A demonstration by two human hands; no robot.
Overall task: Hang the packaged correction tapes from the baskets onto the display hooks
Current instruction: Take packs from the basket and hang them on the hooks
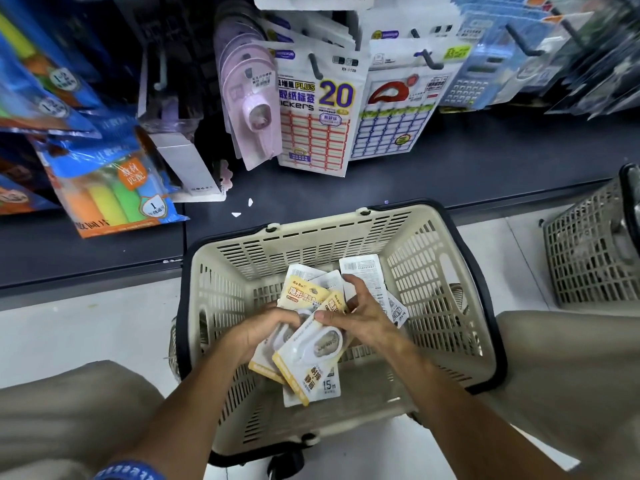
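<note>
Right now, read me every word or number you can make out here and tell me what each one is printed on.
"20", "PLUS" and "ickers": white red-grid label sticker pack on a hook.
"15m": yellow-and-white correction tape packet gripped by both hands, left hand, right hand.
"BoBo": yellow correction tape card behind it.
"1": blue pack of coloured rolls.
Chinese print, barcodes and the remaining labels: too small or blurred.

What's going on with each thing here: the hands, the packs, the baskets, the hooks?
Left hand: gripping a bunch of yellow packs.
Right hand: pinching the top pack.
Loose packs: lying in the basket.
Second basket: on the floor, contents unclear.
Pink tapes: hanging on a hook.
Sticker sheets: hanging.
</note>
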